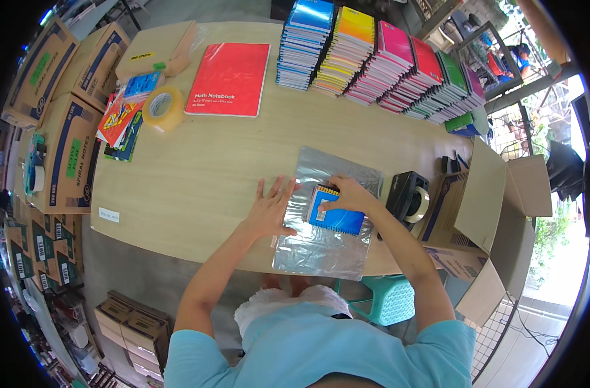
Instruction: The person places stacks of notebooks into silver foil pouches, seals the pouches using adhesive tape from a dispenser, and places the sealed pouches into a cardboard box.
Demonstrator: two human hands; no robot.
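A clear, shiny plastic bag [317, 252] lies flat near the table's front edge. On top of it rests a small blue spiral notebook [344, 221], apparently a short stack, with yellow showing along its far edge. My right hand [348, 196] is closed over the notebook, thumb on the cover and fingers at the far edge. Spread flat, my left hand [269, 210] presses at the bag's left side, its fingers apart and holding nothing. A black tape dispenser [405, 197] stands just right of the bag.
Tall stacks of colored spiral notebooks [305, 48] line the table's far side. A red notebook [229, 81], a tape roll [163, 108] and small packets [120, 123] lie far left. An open carton [466, 213] stands right; closed cartons [68, 152] stand left. A green stool [389, 299] sits below.
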